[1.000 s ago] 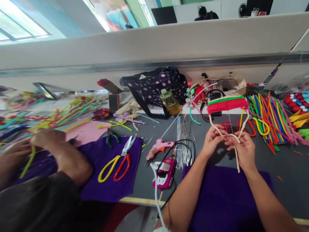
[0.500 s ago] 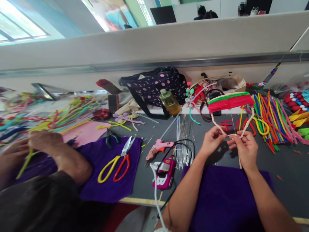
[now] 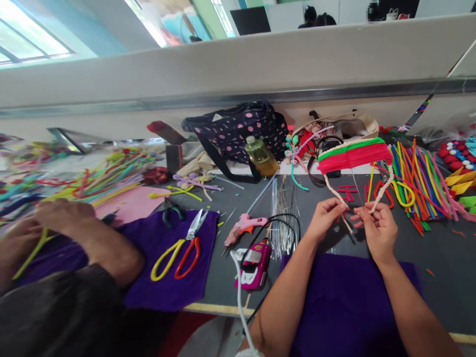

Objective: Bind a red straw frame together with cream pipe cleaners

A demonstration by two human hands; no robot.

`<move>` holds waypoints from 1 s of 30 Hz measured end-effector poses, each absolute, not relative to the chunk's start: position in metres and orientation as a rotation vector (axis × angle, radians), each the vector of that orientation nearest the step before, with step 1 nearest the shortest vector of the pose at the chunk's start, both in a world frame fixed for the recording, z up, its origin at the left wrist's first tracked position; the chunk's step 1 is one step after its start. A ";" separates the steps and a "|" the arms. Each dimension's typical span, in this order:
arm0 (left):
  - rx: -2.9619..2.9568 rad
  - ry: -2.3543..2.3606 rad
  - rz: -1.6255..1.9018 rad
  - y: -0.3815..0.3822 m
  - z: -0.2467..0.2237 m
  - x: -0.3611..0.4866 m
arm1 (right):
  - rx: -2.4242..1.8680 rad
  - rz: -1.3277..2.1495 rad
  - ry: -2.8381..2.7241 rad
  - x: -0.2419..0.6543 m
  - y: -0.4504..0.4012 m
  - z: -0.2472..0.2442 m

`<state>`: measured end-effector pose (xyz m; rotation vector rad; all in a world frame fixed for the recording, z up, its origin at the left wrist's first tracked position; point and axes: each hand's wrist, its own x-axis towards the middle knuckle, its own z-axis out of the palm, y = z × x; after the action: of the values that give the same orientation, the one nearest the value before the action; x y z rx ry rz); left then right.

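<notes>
A craft piece (image 3: 355, 156) of red and green fuzzy strips, edged in cream, is held up over the dark table. Two cream twisted strands (image 3: 385, 191) hang from its ends. My left hand (image 3: 329, 215) pinches the left strand near its end, with a loose tip pointing down past the fingers. My right hand (image 3: 377, 223) pinches the right strand close beside it. The strand ends are apart between my hands. A thin wire runs down from the piece toward my right fingers. Below my forearms lies a purple cloth (image 3: 349, 302).
Left of my arms are a pink glue gun (image 3: 245, 225), a magenta device (image 3: 256, 267) with cables, and scissors (image 3: 188, 245) on another purple cloth. Colored stems (image 3: 420, 183) lie right. A bottle (image 3: 261, 156) and dotted bag (image 3: 238, 129) stand behind. A co-worker's hands (image 3: 55, 218) work at left.
The strand ends, which met between my fingers, are now apart, and a loose tip shows below my left fingers. The craft piece has tilted slightly. The co-worker's hands have shifted a little left.
</notes>
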<state>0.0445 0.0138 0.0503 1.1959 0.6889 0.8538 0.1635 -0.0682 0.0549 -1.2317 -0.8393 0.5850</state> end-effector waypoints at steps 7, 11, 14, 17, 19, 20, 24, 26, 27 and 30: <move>1.044 0.732 0.885 0.013 0.048 0.047 | -1.301 0.515 -0.942 0.162 -0.071 0.048; 0.989 0.734 0.856 0.012 0.049 0.048 | -1.312 0.514 -0.938 0.162 -0.070 0.049; 0.921 0.694 0.820 0.013 0.050 0.048 | -1.270 0.541 -0.875 0.164 -0.068 0.053; 0.833 0.616 0.758 0.013 0.051 0.046 | -1.249 0.568 -0.831 0.165 -0.067 0.056; 0.792 0.552 0.726 0.012 0.050 0.045 | -1.235 0.585 -0.807 0.165 -0.067 0.057; 0.778 0.522 0.716 0.012 0.050 0.044 | -1.227 0.594 -0.794 0.165 -0.067 0.057; 0.749 0.449 0.681 0.011 0.046 0.043 | -1.201 0.620 -0.752 0.166 -0.066 0.058; 0.741 0.435 0.670 0.011 0.043 0.043 | -1.201 0.623 -0.746 0.166 -0.066 0.058; 0.737 0.436 0.670 0.011 0.042 0.043 | -1.201 0.625 -0.746 0.166 -0.066 0.058; 0.734 0.468 0.699 0.011 0.040 0.046 | -1.196 0.639 -0.752 0.165 -0.066 0.058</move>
<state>0.0456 0.0115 0.0396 0.7337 0.4684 0.6988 0.1648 -0.0660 0.0576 -1.1956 -0.7522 0.6387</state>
